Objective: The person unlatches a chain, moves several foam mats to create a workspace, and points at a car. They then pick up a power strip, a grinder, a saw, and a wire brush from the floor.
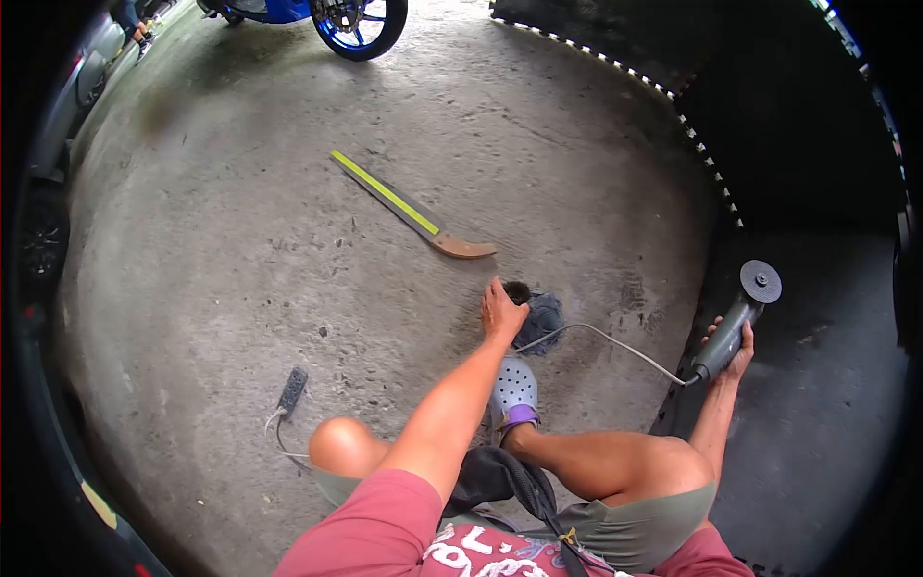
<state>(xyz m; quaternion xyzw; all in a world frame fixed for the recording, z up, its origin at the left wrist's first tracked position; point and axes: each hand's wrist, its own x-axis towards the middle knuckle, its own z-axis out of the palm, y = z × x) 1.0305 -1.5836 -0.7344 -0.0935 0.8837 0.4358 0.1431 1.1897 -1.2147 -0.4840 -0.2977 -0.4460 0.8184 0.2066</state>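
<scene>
In the head view my right hand (735, 348) is wrapped round the grey body of an angle grinder (723, 340), held up at the right with its disc (760, 281) at the top. My left hand (504, 313) is low over the floor, its fingers and thumb around a dark, rough round object (517, 291) whose kind I cannot make out. Beside that hand lies a crumpled dark grey cloth (544, 322). The grinder's pale cord (615, 338) runs left across this cloth. Farther out is a long blade (392, 198) with a yellow-green strip and a curved brown wooden handle (463, 248).
A dark power strip (293, 391) with a cord lies at the left on the concrete floor (240, 240). Black matting (798, 423) covers the right side. A blue motorcycle's wheel (358, 27) stands at the back, a car (87, 77) at the far left. My clog (516, 385) is close to the cloth.
</scene>
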